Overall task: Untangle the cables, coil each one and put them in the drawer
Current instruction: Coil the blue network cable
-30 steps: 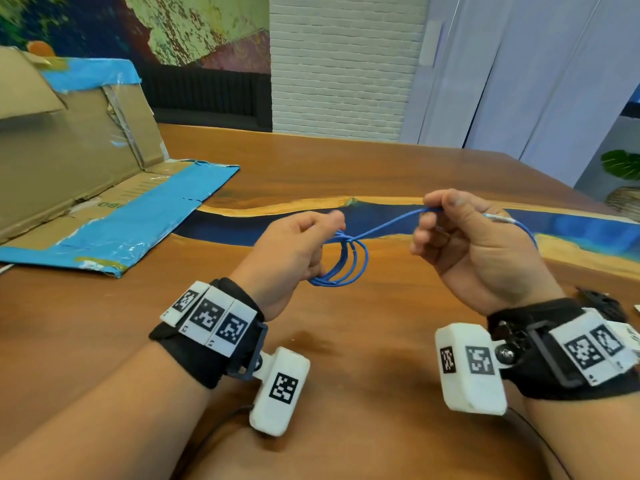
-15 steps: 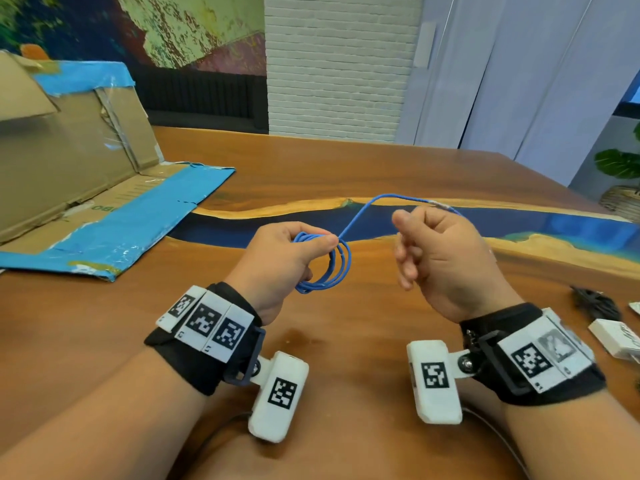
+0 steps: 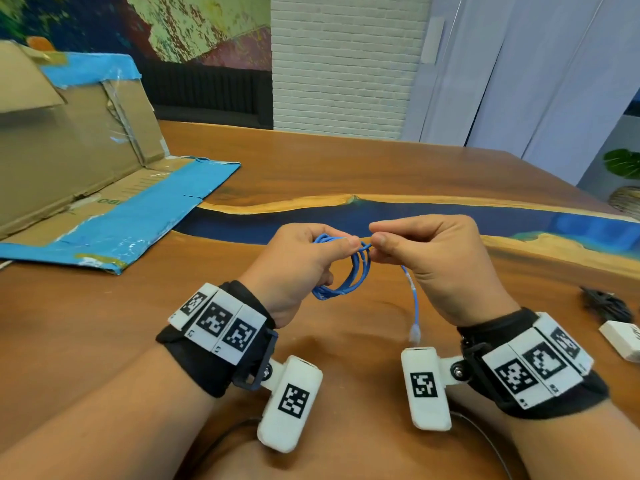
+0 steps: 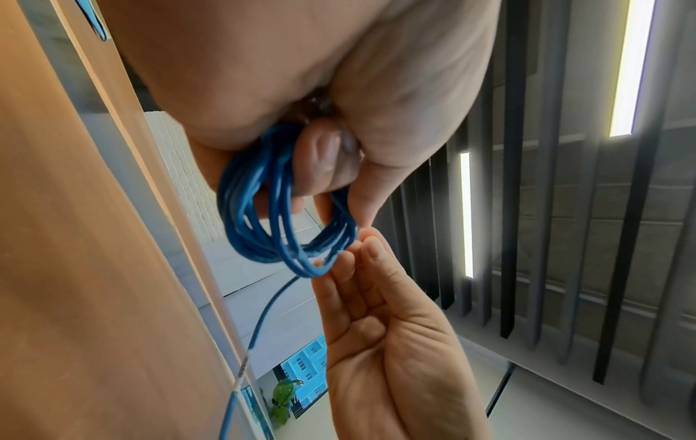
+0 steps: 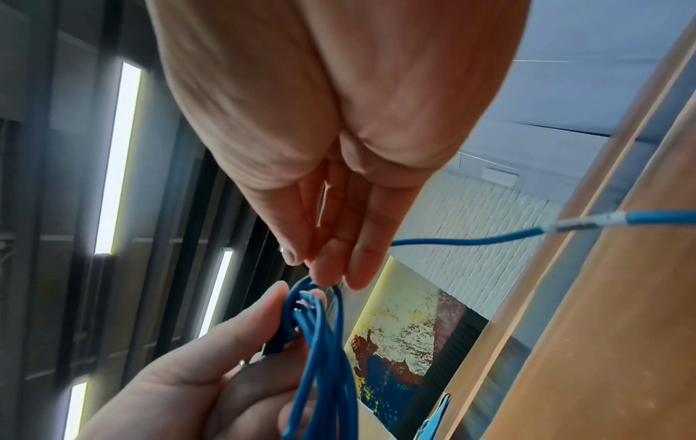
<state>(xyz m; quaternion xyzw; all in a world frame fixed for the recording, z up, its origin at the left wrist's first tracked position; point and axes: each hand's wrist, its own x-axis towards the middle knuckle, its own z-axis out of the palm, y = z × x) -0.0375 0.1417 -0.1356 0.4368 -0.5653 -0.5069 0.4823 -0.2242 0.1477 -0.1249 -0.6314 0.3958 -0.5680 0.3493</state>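
A thin blue cable (image 3: 349, 271), wound into several small loops, hung mid-frame above the brown wooden table (image 3: 346, 161). The left hand (image 3: 298, 261) pinched the coil's top; the right hand (image 3: 429, 258) pinched the strand beside it, its clear-plugged tail dangling below.

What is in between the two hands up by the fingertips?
Only the blue cable. The left hand holds its coil and the right hand pinches the strand beside it, fingertips nearly meeting. The head view shows it best.
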